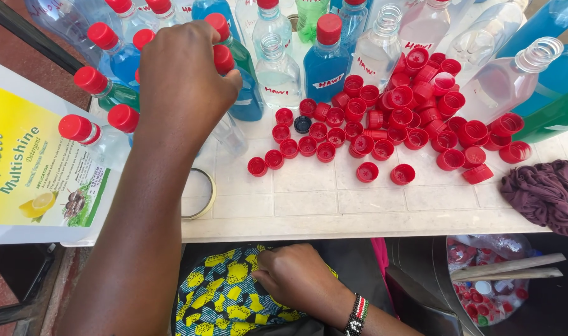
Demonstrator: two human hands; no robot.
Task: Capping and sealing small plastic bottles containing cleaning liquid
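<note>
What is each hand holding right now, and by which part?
The left hand grips a blue-liquid bottle at its red cap. The right hand holds nothing; it rests on the patterned cloth.

The left hand [183, 74] is covering the upper part of a blue bottle [245, 99], so its grip there is not showing. The green bottle [554, 118] is running off the right edge. The white jug [29, 162] is being cropped at the left (its top unseen). The bucket [449, 274] is being cut by the bottom edge.
</note>
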